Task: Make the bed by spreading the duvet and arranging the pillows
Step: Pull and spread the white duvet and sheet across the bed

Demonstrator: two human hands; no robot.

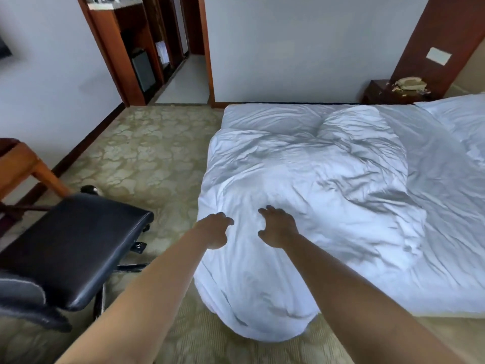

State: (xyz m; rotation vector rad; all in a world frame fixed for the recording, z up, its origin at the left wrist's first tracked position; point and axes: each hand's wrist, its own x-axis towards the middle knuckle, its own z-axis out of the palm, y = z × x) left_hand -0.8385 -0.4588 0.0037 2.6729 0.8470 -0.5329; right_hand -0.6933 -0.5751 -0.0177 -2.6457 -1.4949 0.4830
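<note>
Both bare forearms reached forward from the near edge toward the bed. The left hand lay at the near left edge of the rumpled white duvet, its fingers loosely curled with one pointing forward; whether it touched the cloth could not be told. The right hand hovered just beside it over the duvet, fingers spread and bent downward, gripping nothing. The duvet was bunched in a heap on the left part of the bed, its near end spilling over the corner toward the patterned carpet. A black office chair stood to the near left. Farther off, two pillows lay behind the heap, and a telephone sat on the far nightstand.
</note>
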